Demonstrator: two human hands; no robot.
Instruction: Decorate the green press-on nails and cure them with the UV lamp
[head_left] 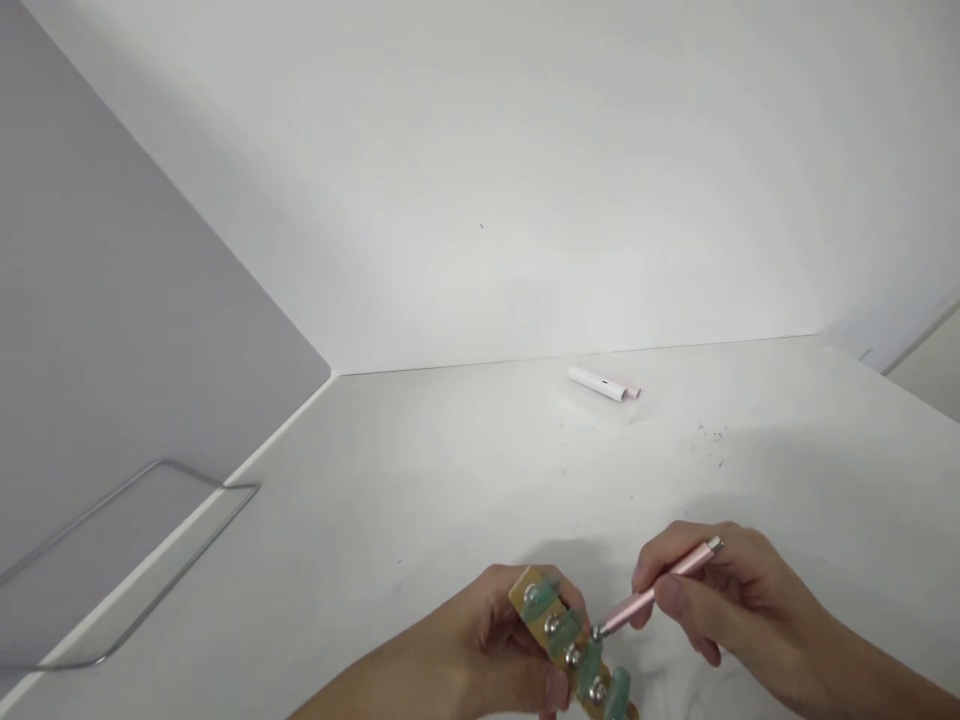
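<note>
Far left we've got a flat grey panel [135, 300], and one bent grey metal wire loop [241, 487] cutting across the white counter's [390, 450] left edge, well clear of our hands. Moving right, here's our left hand [484, 660], its grip pinching one flat yellowish-tan board [537, 624], low in front of us and tilted above the counter! The thumb covers part of its near edge. Count them along the board: four translucent green curved pieces [590, 665] and four shiny silver round heads [573, 655]. Farther back, near the white wall [525, 150], lie one white tube [596, 382] and one short pink piece [634, 393] beside it. Right again, one slim pink pen-shaped tool [628, 608], silver at both ends, pinched in our right hand's [739, 610] grip between thumb and fingers. Its tip is right by the third green piece down; we can't tell if they touch. Beyond that hand, tiny dark specks [712, 435] dot the counter, too small to count.
</note>
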